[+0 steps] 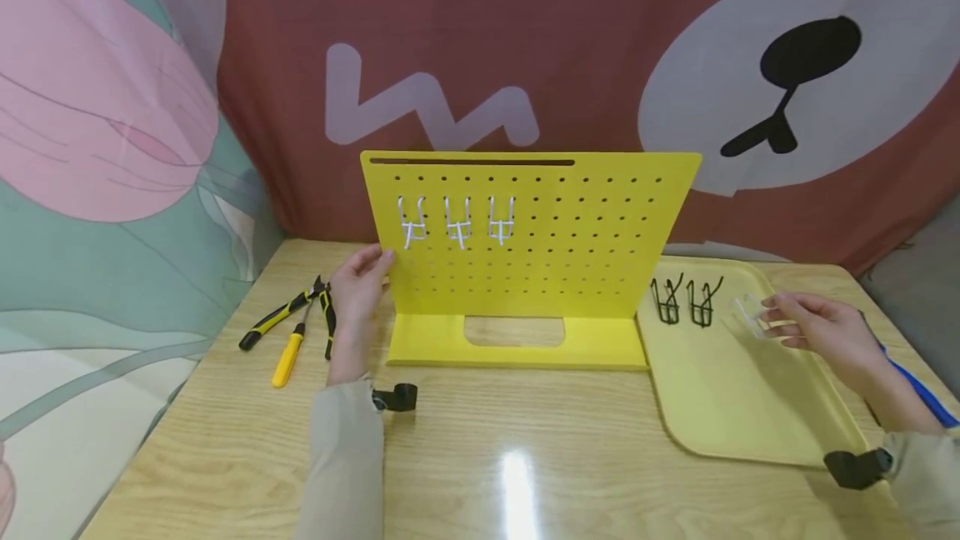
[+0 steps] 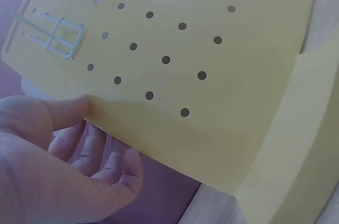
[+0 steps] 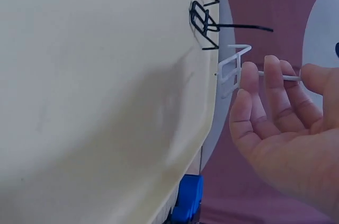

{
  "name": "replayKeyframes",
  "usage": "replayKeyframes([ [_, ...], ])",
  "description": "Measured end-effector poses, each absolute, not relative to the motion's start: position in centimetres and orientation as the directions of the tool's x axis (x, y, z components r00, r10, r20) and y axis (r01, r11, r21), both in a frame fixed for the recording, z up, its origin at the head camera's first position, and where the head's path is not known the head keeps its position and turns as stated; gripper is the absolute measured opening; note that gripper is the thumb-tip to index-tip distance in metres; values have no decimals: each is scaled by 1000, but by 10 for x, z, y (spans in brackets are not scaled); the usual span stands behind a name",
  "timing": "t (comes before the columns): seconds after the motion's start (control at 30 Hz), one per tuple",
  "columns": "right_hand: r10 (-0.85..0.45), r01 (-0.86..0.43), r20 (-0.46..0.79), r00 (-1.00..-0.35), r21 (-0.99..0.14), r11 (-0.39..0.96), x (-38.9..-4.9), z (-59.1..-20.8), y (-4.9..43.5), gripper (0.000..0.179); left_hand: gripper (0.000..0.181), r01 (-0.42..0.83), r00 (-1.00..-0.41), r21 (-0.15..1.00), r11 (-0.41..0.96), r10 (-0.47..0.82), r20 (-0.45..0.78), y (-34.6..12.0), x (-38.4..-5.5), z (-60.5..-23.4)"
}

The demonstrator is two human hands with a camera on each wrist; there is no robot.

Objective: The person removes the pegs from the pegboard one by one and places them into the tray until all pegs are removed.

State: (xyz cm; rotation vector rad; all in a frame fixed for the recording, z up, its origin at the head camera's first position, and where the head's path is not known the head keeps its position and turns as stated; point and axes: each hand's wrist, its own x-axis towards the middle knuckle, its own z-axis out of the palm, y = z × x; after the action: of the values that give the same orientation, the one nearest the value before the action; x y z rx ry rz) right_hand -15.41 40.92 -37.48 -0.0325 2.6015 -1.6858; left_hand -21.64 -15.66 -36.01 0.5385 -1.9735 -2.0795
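A yellow pegboard stands upright on its base, with three white wire hooks fixed in its upper left. My left hand grips the board's left edge; in the left wrist view the thumb lies on the front face and the fingers pass behind. Over the right side of a cream tray, my right hand pinches a white wire hook by its prong. Two black wire hooks stand on the tray left of that hand.
Pliers with black and yellow handles and a yellow-handled screwdriver lie left of the board. A blue-handled tool lies beyond the tray's right edge, partly hidden by the right arm. A patterned cloth hangs behind the table.
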Motion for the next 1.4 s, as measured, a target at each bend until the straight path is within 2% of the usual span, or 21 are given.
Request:
replayKeyframes([
  [0.1,-37,21,-38,-999,-926,376,-160,-377,413,21,32,-92,-907,993,-67,-405,-112,-157,-216,-361],
  [0.33,-20,95,-115,-993,-898,430,-171,-383,418,15,31,-87,-906,994,-69,-409,-108,-157,-217,-361],
  [0.53,12,155,-162,-987,-920,361,-180,-388,419,16,31,-86,-908,993,-78,-404,-111,-157,-217,-360],
  [0.93,8,168,-177,-984,-919,357,-192,-391,413,16,30,-77,-908,993,-86,-406,-105,-157,-216,-361],
  [1.07,2,165,-173,-985,-937,308,-195,-394,412,20,31,-82,-907,993,-85,-407,-109,-157,-216,-361],
  [1.2,-27,161,-169,-985,-971,175,-194,-397,411,15,31,-87,-907,993,-80,-406,-113,-157,-216,-361],
  [1.3,-42,155,-158,-987,-986,63,-191,-399,410,26,31,-87,-909,993,-85,-401,-114,-157,-216,-361],
  [1.4,-19,140,-140,-990,-990,20,-189,-400,409,31,31,-88,-911,992,-94,-395,-118,-157,-216,-360],
])
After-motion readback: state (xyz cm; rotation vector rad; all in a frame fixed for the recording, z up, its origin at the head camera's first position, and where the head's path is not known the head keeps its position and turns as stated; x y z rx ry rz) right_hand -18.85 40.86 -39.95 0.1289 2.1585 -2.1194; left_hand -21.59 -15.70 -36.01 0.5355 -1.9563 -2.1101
